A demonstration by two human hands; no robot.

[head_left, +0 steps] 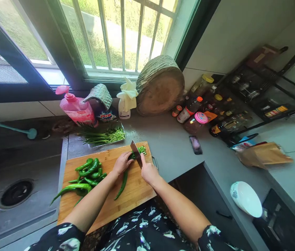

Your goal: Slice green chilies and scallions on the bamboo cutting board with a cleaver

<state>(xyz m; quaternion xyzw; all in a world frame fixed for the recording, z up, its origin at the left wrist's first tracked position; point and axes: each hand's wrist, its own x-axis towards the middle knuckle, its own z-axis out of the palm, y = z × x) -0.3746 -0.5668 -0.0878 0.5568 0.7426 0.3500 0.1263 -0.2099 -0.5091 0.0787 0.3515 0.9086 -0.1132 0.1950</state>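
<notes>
Long green chili pepper (122,184) lies on the rectangular wooden cutting board (105,209), near the board's right half, with its long axis running diagonally: the thin tip points toward the board's near edge and the person, the thick end toward the far right corner, where it meets the blade. The left hand (121,163) presses down on that upper end, fingers curled and closed over the pepper. The right hand (149,170) is wrapped tight around the handle of a steel cleaver (136,153), whose blade stands upright just beside the left fingertips. Small chopped green pieces (141,150) sit at the board's far right corner, past the blade. A heap of whole green peppers (88,174) rests on the board's left half, well apart from the knife. The board lies at the front edge of the grey desk (173,146), beside the sink (16,191). Behind it, near the desk's far edge, a metal tray of thin green stalks (104,136) stands.
</notes>
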